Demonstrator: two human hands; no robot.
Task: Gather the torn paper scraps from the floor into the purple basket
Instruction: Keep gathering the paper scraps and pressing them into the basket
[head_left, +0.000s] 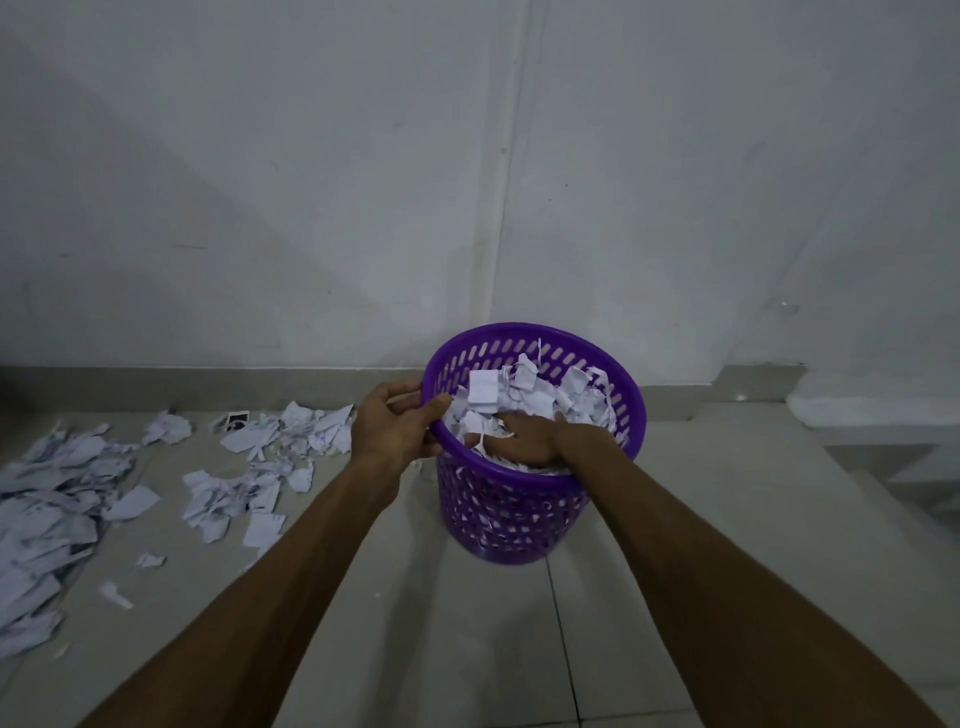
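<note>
The purple basket (540, 499) stands upright on the tiled floor (675, 597), close to the grey wall (467, 156). It is already filled with paper scraps almost up to the rim. The left hand (393, 423) grips the rim on the left side, with the fingers curled over the edge. The right hand (524, 434) lies flat inside the basket on top of the paper in the basket (540, 397), with the fingers spread; it seems to press the heap down and holds nothing.

Many scraps on the floor (78, 493) are not yet collected. They lie to the left of the basket, some near it and a bigger heap further away at the left edge of the view. So the task is, I think, only partly done.

Some things can go wrong from here. The basket is nearly full, so when the pressing hand lifts, the light paper may spring up and fall over the rim. If the press is too strong on one side, the light plastic basket may tip, though the left hand steadies it. Small scraps can also slip out through the slots in the side.
</note>
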